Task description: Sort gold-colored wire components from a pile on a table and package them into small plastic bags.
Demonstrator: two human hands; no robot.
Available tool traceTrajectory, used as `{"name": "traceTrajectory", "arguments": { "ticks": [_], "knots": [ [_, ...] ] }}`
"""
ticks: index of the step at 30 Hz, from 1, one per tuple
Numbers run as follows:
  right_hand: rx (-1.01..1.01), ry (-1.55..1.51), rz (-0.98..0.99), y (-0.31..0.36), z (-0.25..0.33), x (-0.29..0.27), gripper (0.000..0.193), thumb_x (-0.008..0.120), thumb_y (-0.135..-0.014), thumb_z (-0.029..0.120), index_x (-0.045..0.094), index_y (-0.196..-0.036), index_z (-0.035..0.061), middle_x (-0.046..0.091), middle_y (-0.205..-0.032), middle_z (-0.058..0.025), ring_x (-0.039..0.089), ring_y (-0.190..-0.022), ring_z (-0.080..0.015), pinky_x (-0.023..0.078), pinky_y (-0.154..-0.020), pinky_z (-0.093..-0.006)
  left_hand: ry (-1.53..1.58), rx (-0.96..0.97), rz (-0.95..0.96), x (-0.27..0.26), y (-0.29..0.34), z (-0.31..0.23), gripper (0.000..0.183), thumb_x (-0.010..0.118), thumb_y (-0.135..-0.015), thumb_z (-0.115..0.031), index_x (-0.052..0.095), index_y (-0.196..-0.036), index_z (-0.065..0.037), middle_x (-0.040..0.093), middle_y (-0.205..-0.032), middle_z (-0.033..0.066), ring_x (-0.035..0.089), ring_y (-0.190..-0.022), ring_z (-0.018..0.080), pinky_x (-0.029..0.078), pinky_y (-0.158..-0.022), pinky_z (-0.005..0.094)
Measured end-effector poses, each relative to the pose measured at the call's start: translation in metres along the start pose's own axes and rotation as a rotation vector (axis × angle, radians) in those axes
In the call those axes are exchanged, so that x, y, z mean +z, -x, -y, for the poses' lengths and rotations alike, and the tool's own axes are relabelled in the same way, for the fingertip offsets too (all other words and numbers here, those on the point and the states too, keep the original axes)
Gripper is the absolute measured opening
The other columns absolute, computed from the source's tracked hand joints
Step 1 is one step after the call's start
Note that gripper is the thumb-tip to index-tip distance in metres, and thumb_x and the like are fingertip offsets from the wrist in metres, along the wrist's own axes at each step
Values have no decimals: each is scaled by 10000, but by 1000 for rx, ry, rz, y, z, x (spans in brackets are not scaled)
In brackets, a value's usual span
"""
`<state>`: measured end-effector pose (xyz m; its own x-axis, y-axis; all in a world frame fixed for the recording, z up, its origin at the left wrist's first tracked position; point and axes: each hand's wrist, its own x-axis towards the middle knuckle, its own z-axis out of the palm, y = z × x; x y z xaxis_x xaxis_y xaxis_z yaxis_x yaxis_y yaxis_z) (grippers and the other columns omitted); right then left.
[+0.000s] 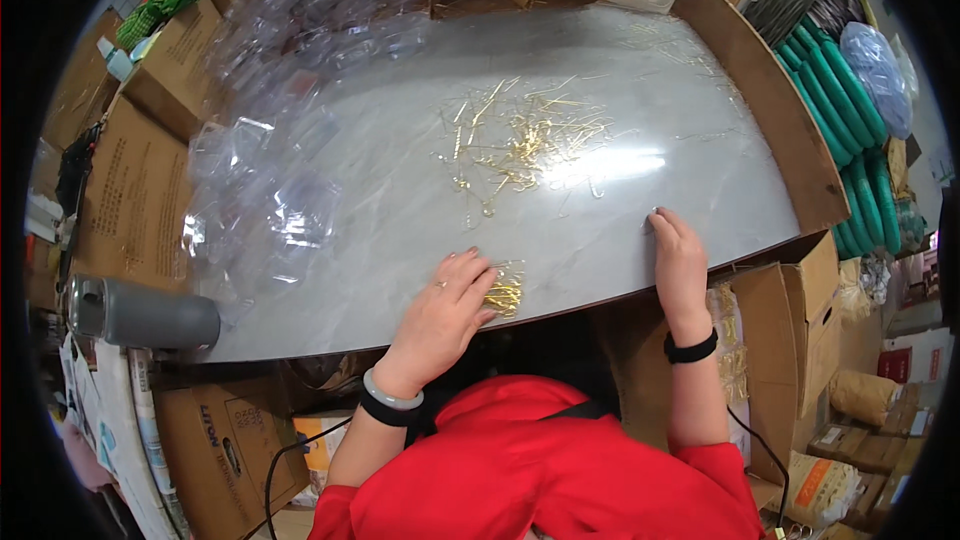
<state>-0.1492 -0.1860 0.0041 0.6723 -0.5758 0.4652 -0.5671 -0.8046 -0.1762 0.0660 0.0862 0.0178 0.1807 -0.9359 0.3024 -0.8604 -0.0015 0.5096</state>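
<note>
My left hand [445, 310] rests at the table's near edge, its fingers and thumb closed against a small bundle of gold wire hooks [507, 290]. The hooks lie side by side, and my fingers cover their left part. Beyond them a loose, tangled pile of gold wire hooks [528, 140] spreads over the middle of the table. My right hand [682, 265] is to the right, apart from both the bundle and the pile. Its fingers stretch forward with the tips on the tabletop, and I see nothing held in them.
Clear plastic boxes [290, 215] heap up along the left side of the grey table [400, 180]. A grey cylindrical bottle [150, 315] lies at the near left corner. Cardboard boxes [130, 200] stand at left, and a brown raised edge [775, 105] borders the right. Green coils [835, 100] hang beyond.
</note>
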Motion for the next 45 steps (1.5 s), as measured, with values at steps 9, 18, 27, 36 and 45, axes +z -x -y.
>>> {"name": "traceTrajectory", "arguments": {
  "ticks": [9,18,27,36,45],
  "knots": [
    [-74,-185,-115,-3,102,22,257,660,-773,-29,711,-1011,54,687,-1057,-97,620,-970,-315,522,-868,-414,14,22,-43,3,2,1,463,718,-874,-115,591,-1299,19,574,-1348,163,504,-1329,389,404,-1143,494],
    [-119,-382,-67,-2,129,18,247,685,-848,32,692,-1093,54,660,-1045,-98,595,-965,-308,492,-866,-416,-4,59,-62,5,2,3,450,715,-877,-142,586,-1279,13,560,-1328,147,495,-1329,364,397,-1157,481],
    [-328,-486,134,-15,127,22,218,663,-837,5,719,-1039,66,662,-1019,-91,603,-948,-315,509,-846,-414,17,36,-52,4,4,3,595,739,-863,-136,514,-1401,-16,499,-1431,178,452,-1372,403,397,-1148,493],
    [3,-872,146,1,127,14,370,492,-858,-155,650,-1158,-6,626,-1245,-199,616,-1138,-387,514,-966,-404,-61,14,-32,4,2,3,720,727,-881,-159,388,-1485,35,453,-1458,212,391,-1412,428,331,-1192,512],
    [-86,-933,211,7,152,11,442,574,-929,-44,518,-1366,-23,539,-1383,-246,540,-1273,-420,456,-1066,-427,-93,-22,-51,11,-1,3,607,766,-841,-174,506,-1352,25,486,-1399,197,440,-1369,417,362,-1180,504]
  ]
}}
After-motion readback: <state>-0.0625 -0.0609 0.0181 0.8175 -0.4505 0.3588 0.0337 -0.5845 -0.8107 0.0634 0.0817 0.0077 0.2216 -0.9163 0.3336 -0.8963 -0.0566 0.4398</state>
